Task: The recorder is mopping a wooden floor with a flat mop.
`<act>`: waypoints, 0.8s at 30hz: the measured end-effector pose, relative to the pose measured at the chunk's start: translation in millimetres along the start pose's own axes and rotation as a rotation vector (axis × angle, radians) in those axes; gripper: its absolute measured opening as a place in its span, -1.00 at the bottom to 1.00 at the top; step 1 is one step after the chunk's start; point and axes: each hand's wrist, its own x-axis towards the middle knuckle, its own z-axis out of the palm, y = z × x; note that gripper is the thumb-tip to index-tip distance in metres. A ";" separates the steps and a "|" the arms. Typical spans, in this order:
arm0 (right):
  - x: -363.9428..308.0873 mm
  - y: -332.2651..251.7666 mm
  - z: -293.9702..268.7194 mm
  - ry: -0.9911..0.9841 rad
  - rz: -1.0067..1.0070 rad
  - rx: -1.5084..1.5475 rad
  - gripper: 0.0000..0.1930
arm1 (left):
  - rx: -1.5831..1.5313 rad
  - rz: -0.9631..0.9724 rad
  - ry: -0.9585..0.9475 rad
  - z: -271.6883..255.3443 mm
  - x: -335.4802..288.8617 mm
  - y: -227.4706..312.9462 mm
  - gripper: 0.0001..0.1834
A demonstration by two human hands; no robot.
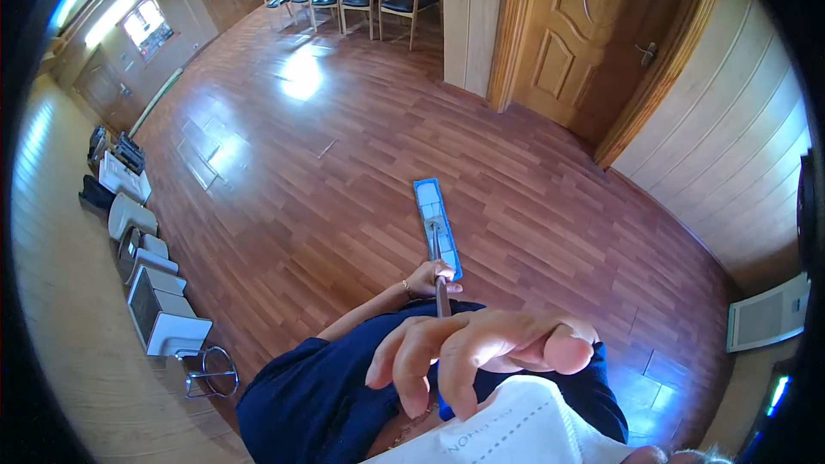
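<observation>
Mopping seems in hand: the left hand (427, 278) grips the mop (427, 196), head down on the floor (258, 266), well in from its right edge. The right hand (490, 342) spreads curled fingers by the white mask (516, 430); another stroke likely needs a steady pole (443, 297).

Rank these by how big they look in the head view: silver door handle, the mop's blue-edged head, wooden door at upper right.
1. Wooden door, largest, though the top edge cuts it off
2. Mop head
3. Door handle, clearly smallest
</observation>
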 end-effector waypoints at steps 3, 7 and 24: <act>-3.6 1.2 0.3 0.012 0.013 -0.061 -0.09 | -0.013 0.003 0.006 0.5 -2.2 -1.4 -0.40; -4.8 -1.5 -1.9 -0.028 0.024 -0.078 -0.11 | -0.005 -0.063 0.028 1.4 -7.0 -3.4 -0.39; -134.0 -70.3 95.6 0.245 0.239 -1.291 -0.69 | 0.334 -0.218 -0.119 61.9 27.6 37.2 -0.46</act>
